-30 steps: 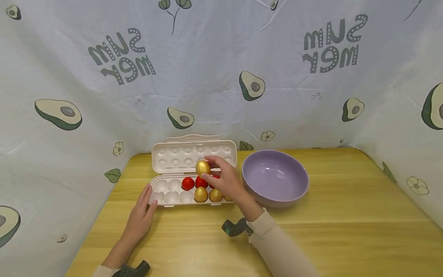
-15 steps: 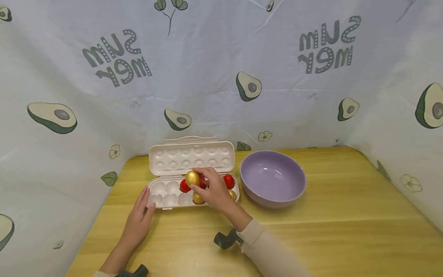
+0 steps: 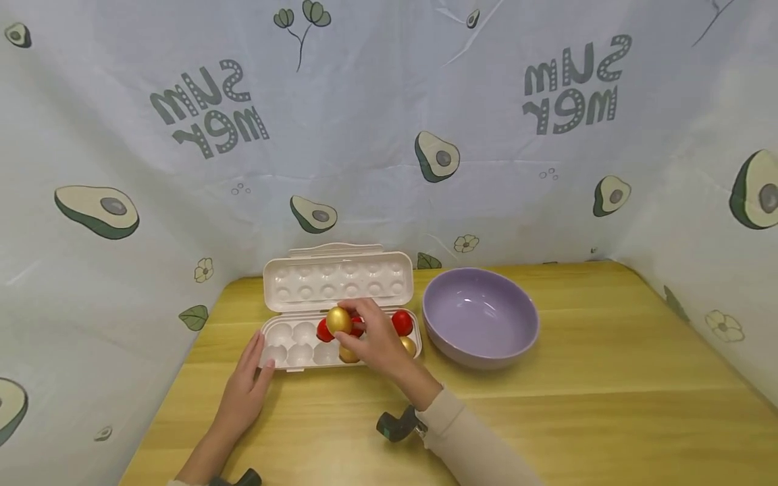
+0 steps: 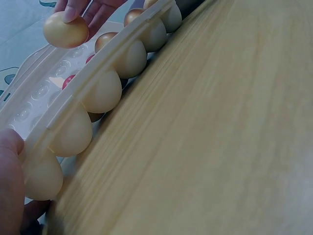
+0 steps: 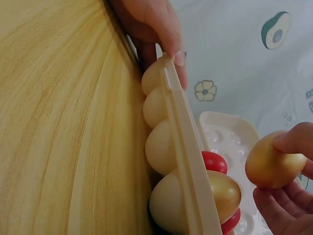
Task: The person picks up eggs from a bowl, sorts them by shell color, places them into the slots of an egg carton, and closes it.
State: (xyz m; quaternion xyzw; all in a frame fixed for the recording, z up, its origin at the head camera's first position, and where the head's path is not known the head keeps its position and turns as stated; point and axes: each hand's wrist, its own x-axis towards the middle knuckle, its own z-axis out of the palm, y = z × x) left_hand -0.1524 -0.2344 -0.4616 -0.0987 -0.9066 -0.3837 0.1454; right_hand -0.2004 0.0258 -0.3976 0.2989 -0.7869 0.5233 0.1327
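An open beige egg carton [image 3: 299, 355] lies on the table with its lid [image 3: 337, 280] tilted back. My right hand [image 3: 377, 341] pinches a golden egg [image 3: 338, 320] between thumb and fingertips, above the carton's middle. In the right wrist view this golden egg [image 5: 274, 161] is held clear of the cups. At the carton's left end, my left hand [image 3: 244, 388] grips the edge, thumb [image 4: 10, 142] on the rim. Red eggs [image 3: 402, 322] sit in the back row and golden eggs [image 3: 408, 346] in the front row, some hidden behind my right hand. Several cups on the left are bare.
A lilac bowl [image 3: 480, 351] stands right of the carton on the wooden table [image 3: 577, 405]. Behind it hangs a pale cloth [image 3: 365, 101] printed with avocados. Each wrist wears a dark camera mount, such as the right mount [image 3: 396, 425].
My right hand has moved the golden egg left and lower toward the carton, then slowed almost to a stop. My left hand stays at the carton's left end.
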